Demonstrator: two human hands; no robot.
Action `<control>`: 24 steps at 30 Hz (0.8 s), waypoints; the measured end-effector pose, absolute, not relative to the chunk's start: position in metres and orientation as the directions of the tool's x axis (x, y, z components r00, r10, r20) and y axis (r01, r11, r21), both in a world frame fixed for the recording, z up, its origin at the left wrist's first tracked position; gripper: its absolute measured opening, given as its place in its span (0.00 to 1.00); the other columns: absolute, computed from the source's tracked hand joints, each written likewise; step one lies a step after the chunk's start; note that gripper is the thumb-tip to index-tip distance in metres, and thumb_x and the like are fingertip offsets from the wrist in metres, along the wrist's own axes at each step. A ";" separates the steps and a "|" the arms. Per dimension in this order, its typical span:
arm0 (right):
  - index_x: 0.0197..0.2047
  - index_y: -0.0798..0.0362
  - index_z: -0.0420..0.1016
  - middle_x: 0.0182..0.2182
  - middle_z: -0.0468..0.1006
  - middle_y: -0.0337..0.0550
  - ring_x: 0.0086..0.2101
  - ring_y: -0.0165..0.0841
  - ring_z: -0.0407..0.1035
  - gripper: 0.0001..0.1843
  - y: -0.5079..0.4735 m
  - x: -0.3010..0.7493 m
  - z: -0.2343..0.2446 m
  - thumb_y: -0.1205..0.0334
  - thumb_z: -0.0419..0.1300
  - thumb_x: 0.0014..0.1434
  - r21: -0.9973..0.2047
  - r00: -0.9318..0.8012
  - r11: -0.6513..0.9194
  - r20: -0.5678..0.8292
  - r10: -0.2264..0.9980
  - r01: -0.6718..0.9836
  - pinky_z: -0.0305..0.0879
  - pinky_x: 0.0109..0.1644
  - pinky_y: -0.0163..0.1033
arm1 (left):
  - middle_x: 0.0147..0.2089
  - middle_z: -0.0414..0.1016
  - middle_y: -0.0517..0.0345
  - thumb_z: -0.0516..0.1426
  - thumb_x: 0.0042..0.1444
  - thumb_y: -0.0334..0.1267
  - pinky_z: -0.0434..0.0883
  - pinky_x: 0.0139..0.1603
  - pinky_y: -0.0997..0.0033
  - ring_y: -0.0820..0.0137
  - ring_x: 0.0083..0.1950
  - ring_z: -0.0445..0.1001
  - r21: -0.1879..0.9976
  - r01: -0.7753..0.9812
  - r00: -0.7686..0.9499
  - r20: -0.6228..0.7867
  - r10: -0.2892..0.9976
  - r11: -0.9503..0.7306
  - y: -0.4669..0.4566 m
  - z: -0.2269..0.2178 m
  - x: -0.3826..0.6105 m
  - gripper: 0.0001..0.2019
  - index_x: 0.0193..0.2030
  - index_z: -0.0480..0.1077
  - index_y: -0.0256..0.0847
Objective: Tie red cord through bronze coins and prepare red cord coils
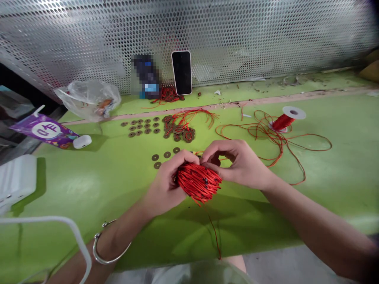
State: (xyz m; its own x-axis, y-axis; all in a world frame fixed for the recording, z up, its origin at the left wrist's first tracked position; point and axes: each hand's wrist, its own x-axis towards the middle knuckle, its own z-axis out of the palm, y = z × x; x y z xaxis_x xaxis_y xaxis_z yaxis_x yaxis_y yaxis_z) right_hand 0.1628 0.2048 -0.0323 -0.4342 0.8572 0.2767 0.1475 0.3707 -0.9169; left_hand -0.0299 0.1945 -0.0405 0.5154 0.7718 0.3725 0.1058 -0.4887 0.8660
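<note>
My left hand (pixel 170 185) is wrapped round a thick bundle of red cords (pixel 199 182), its cut ends facing me. Thumb and fingers of my right hand (pixel 233 163) are pinched together at the bundle's far upper side; what they grip there is hidden. A single red cord hangs from the bundle toward the table's front edge. Beyond my hands, several loose round coins with holes (pixel 155 157) lie on the green table (pixel 112 177). Farther back are coins in rows (pixel 147 126) and a pile of coins strung with red cord (pixel 179 130).
A spool of red cord (pixel 284 121) stands at the right amid loose loops. A phone (pixel 182 73) leans on the perforated metal panel (pixel 237 35). At the left are a plastic bag (pixel 89 98), a purple pouch (pixel 49 130), a white box (pixel 17 179) and a white bar (pixel 59 221).
</note>
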 end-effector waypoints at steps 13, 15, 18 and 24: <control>0.31 0.56 0.75 0.28 0.76 0.40 0.27 0.26 0.67 0.08 0.203 0.154 -0.045 0.76 0.63 0.48 -0.694 -0.397 0.663 0.545 0.738 0.280 0.65 0.32 0.30 | 0.32 0.59 0.62 0.58 0.55 0.31 0.60 0.32 0.73 0.73 0.33 0.58 0.903 0.025 0.393 0.386 0.834 -0.430 0.189 -0.056 -0.021 0.09 0.38 0.60 0.43; 0.31 0.56 0.75 0.28 0.77 0.42 0.28 0.28 0.68 0.06 0.200 0.153 -0.045 0.74 0.63 0.50 -0.607 -0.382 0.727 0.620 0.686 0.321 0.66 0.33 0.32 | 0.33 0.59 0.61 0.58 0.55 0.32 0.60 0.32 0.72 0.72 0.33 0.59 0.908 0.004 0.392 0.385 0.836 -0.420 0.187 -0.059 -0.020 0.10 0.38 0.59 0.43; 0.31 0.54 0.75 0.27 0.77 0.41 0.28 0.30 0.69 0.05 0.196 0.151 -0.044 0.73 0.63 0.51 -0.528 -0.389 0.770 0.666 0.637 0.358 0.66 0.35 0.34 | 0.33 0.58 0.61 0.60 0.54 0.33 0.60 0.32 0.71 0.71 0.33 0.59 0.909 -0.009 0.394 0.385 0.834 -0.416 0.185 -0.062 -0.020 0.13 0.39 0.58 0.44; 0.32 0.52 0.76 0.27 0.78 0.42 0.28 0.32 0.69 0.03 0.191 0.151 -0.046 0.68 0.61 0.54 -0.475 -0.400 0.744 0.636 0.660 0.470 0.65 0.34 0.37 | 0.35 0.60 0.60 0.60 0.53 0.33 0.61 0.31 0.68 0.70 0.33 0.58 0.880 0.042 0.356 0.429 0.830 -0.473 0.182 -0.066 -0.018 0.13 0.41 0.59 0.47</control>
